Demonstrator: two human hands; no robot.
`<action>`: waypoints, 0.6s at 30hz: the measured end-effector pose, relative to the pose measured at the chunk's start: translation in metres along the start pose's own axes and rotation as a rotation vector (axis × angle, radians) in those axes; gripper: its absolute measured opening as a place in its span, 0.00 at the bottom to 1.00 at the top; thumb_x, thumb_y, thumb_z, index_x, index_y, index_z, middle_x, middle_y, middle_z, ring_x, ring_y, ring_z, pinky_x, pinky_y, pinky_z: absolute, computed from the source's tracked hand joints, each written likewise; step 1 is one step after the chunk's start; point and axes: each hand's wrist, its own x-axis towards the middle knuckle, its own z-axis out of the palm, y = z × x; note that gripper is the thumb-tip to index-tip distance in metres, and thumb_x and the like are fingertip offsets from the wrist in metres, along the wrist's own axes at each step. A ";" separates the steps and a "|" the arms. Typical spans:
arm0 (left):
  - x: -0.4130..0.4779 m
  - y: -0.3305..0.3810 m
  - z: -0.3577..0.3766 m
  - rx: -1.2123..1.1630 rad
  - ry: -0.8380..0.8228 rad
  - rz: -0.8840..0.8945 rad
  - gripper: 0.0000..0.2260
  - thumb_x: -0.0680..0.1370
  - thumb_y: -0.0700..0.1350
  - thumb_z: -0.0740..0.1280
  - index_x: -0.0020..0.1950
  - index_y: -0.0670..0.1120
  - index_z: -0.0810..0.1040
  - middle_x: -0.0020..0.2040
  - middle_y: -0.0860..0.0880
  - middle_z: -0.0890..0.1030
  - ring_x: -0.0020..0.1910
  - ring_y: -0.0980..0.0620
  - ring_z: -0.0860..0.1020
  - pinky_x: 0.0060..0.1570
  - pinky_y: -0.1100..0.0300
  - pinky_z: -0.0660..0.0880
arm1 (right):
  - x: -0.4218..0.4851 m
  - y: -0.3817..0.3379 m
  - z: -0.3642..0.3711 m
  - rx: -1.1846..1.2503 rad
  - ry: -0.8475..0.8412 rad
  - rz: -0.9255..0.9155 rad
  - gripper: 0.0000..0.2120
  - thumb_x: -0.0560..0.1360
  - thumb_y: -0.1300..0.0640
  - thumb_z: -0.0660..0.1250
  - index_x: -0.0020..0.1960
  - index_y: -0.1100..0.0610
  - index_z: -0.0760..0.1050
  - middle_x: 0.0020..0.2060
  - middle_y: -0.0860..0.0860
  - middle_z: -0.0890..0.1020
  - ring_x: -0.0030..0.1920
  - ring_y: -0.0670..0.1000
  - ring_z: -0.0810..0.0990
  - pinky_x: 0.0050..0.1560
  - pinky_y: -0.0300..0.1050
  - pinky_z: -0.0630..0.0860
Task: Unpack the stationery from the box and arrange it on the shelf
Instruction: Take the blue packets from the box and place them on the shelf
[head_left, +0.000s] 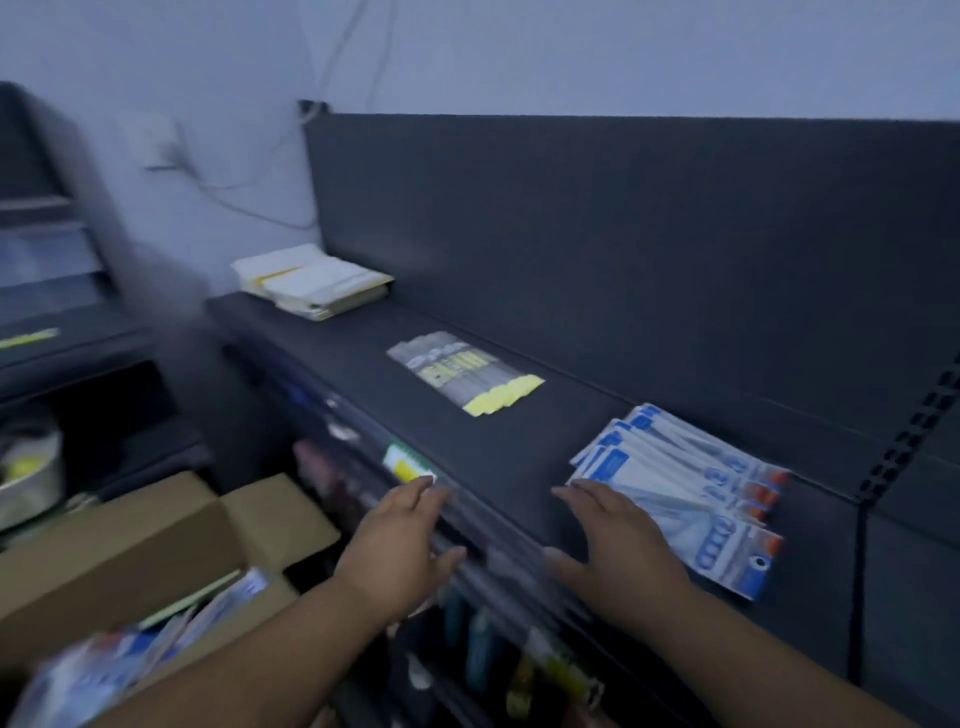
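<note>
Shelf: a long dark shelf (519, 415) runs from far left to near right and carries 3 groups of stationery.
Far left: a pale stack of flat packs (311, 280), set against the back panel.
Middle: clear packets with yellow ends (465, 371), fanned and lying flat.
Near right: blue-and-white packets (691, 488), fanned and lying flat.
Right hand (618, 545): palm down with fingers straight and spread, at the left edge of the blue-and-white packets. It seems to touch them, though blur hides the contact, and it grips nothing.
Left hand (400, 540): fingers loosely straight, over the shelf's front edge, holding nothing.
Box: an open cardboard box (156, 535) sits near left, below the shelf, with blurred packets in the box (104, 670).
Progress: I judge it partly done, with 3 groups out and more to unpack.
</note>
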 end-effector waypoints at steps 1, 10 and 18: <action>-0.018 -0.012 -0.005 0.017 0.003 -0.054 0.32 0.75 0.60 0.65 0.76 0.52 0.60 0.76 0.50 0.60 0.74 0.50 0.60 0.72 0.60 0.58 | 0.000 -0.013 0.006 0.017 0.005 -0.061 0.31 0.75 0.38 0.59 0.75 0.47 0.60 0.74 0.47 0.62 0.74 0.50 0.61 0.73 0.45 0.58; -0.179 -0.114 -0.028 0.041 -0.015 -0.557 0.34 0.73 0.60 0.66 0.75 0.52 0.61 0.76 0.49 0.61 0.73 0.48 0.63 0.69 0.58 0.63 | -0.008 -0.116 0.077 0.110 -0.356 -0.320 0.29 0.77 0.42 0.63 0.75 0.45 0.58 0.71 0.43 0.63 0.67 0.46 0.68 0.63 0.39 0.70; -0.243 -0.209 -0.036 0.055 -0.053 -0.751 0.32 0.75 0.58 0.65 0.76 0.53 0.59 0.76 0.50 0.58 0.73 0.50 0.62 0.68 0.60 0.62 | 0.034 -0.216 0.151 -0.015 -0.487 -0.368 0.30 0.76 0.42 0.63 0.74 0.47 0.58 0.69 0.47 0.66 0.64 0.50 0.70 0.61 0.45 0.73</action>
